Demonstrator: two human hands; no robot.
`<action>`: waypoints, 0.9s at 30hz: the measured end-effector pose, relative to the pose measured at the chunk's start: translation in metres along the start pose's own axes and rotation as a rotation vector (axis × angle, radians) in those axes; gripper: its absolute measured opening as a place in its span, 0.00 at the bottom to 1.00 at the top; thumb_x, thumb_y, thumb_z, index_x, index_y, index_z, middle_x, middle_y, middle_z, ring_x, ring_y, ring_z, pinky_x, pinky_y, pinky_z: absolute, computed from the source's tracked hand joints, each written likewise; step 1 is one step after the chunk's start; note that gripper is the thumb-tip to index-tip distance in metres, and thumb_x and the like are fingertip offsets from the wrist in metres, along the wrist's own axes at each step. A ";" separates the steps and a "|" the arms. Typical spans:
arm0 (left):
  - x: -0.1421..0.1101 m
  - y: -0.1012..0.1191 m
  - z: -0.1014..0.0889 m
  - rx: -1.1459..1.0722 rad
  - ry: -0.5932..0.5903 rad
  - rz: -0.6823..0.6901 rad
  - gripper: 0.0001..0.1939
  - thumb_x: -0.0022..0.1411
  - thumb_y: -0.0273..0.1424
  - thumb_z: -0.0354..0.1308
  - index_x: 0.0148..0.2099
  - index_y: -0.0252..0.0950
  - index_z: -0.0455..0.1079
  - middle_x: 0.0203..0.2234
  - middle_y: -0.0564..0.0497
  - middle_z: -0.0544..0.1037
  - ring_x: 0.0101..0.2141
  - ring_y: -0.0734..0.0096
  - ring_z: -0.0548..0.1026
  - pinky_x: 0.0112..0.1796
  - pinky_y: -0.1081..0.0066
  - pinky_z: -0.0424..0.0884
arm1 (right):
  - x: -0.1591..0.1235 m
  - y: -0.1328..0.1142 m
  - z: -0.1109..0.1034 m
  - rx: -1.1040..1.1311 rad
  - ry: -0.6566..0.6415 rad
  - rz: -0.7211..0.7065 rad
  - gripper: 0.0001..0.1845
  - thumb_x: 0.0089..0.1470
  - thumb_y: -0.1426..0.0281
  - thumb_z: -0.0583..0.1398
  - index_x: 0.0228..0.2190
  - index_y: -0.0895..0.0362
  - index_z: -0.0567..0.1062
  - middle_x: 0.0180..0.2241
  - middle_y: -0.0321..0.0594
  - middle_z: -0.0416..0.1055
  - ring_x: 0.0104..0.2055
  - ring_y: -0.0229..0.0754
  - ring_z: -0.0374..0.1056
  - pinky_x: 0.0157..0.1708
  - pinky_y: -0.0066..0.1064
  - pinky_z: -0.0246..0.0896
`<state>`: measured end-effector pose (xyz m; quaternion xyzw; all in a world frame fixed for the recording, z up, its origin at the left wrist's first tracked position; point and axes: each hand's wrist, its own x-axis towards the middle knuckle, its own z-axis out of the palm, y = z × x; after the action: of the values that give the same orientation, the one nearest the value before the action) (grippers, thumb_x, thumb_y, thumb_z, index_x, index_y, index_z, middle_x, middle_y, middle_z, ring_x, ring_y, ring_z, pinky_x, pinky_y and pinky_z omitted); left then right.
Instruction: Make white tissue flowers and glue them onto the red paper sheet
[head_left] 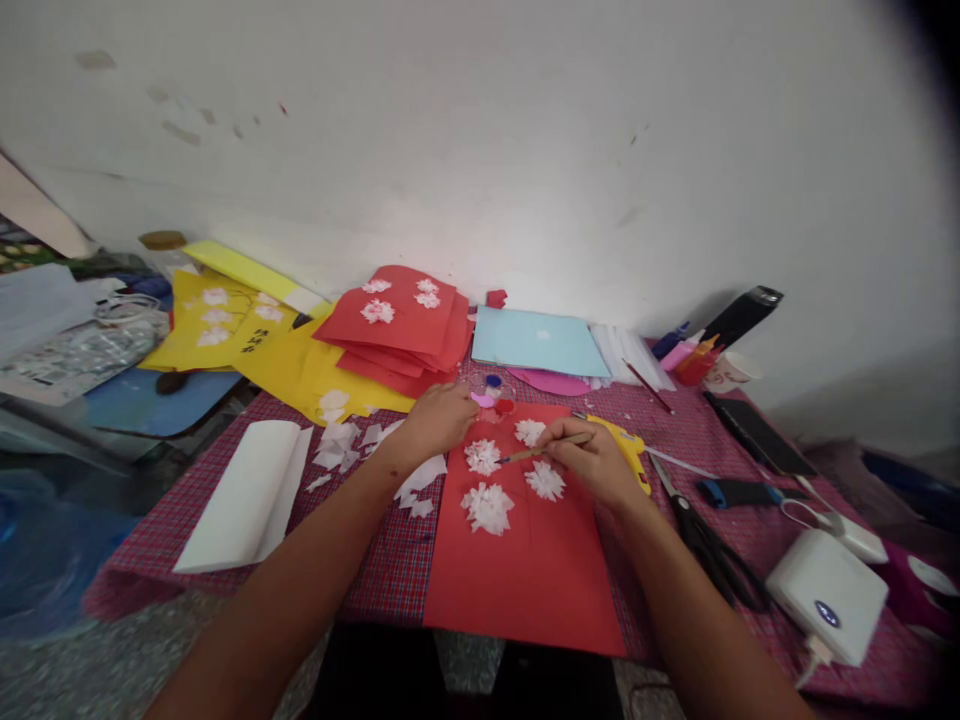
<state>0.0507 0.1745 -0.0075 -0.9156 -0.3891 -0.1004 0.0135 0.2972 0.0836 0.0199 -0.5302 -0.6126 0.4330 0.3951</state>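
Note:
A thin paintbrush [547, 450] is pinched in my right hand [592, 462], its tip at a white crumpled-paper flower [482, 457]. That flower lies on a long red sheet [525, 585] with other white paper flowers, a larger one [487, 508] among them. My left hand [442, 418] rests by the sheet's upper left edge, fingers stretched out beside a small clear paint palette. Pink paint [482, 400], red paint [505, 406] and blue paint [493, 381] show in the palette. Whether the left fingertips touch the palette is hard to see.
White paper scraps [337, 447] and a folded white sheet [244, 495] lie left. Red sheets with pink-tinted flowers [397, 320] are stacked behind. On the right are black scissors [705, 540], a yellow tool [626, 450], a white box [829, 590] and paint bottles [697, 360].

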 end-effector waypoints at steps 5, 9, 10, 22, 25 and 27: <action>0.000 0.000 -0.001 -0.007 0.003 0.004 0.14 0.69 0.31 0.50 0.41 0.37 0.78 0.38 0.43 0.77 0.42 0.57 0.74 0.44 0.61 0.69 | 0.000 -0.002 -0.001 0.030 0.021 -0.023 0.06 0.45 0.69 0.60 0.25 0.57 0.77 0.18 0.34 0.67 0.20 0.36 0.59 0.20 0.27 0.51; 0.000 0.000 -0.001 -0.001 0.007 0.002 0.14 0.69 0.32 0.50 0.41 0.37 0.78 0.38 0.43 0.77 0.42 0.58 0.74 0.43 0.61 0.69 | 0.000 0.000 0.002 0.002 -0.029 0.001 0.07 0.45 0.69 0.60 0.27 0.57 0.78 0.18 0.34 0.68 0.20 0.36 0.60 0.19 0.27 0.51; 0.000 0.000 -0.001 -0.002 0.006 0.002 0.14 0.69 0.32 0.50 0.40 0.37 0.78 0.38 0.43 0.77 0.42 0.58 0.74 0.43 0.61 0.69 | 0.000 0.000 0.002 -0.003 -0.033 0.004 0.07 0.45 0.69 0.60 0.27 0.57 0.78 0.18 0.33 0.68 0.19 0.35 0.59 0.19 0.26 0.51; 0.000 -0.001 0.001 -0.002 0.020 0.009 0.14 0.68 0.31 0.51 0.40 0.37 0.78 0.38 0.43 0.77 0.41 0.58 0.74 0.43 0.61 0.69 | 0.000 0.000 -0.003 -0.032 0.015 -0.034 0.06 0.46 0.70 0.59 0.26 0.57 0.77 0.17 0.33 0.64 0.20 0.35 0.56 0.20 0.27 0.48; 0.000 -0.001 0.001 -0.016 0.025 0.010 0.14 0.68 0.31 0.51 0.40 0.37 0.78 0.38 0.43 0.77 0.42 0.58 0.74 0.43 0.61 0.69 | 0.000 0.000 -0.003 -0.046 0.010 -0.019 0.06 0.45 0.70 0.59 0.25 0.57 0.77 0.17 0.33 0.64 0.19 0.35 0.55 0.19 0.27 0.47; 0.000 0.000 0.000 -0.031 0.019 0.009 0.14 0.69 0.32 0.51 0.40 0.37 0.78 0.38 0.43 0.77 0.42 0.58 0.74 0.44 0.61 0.68 | 0.000 -0.001 -0.003 -0.041 0.021 -0.024 0.06 0.45 0.70 0.59 0.25 0.57 0.77 0.17 0.33 0.64 0.19 0.35 0.55 0.19 0.27 0.47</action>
<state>0.0502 0.1745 -0.0079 -0.9165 -0.3830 -0.1153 0.0034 0.2994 0.0833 0.0220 -0.5353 -0.6235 0.4102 0.3956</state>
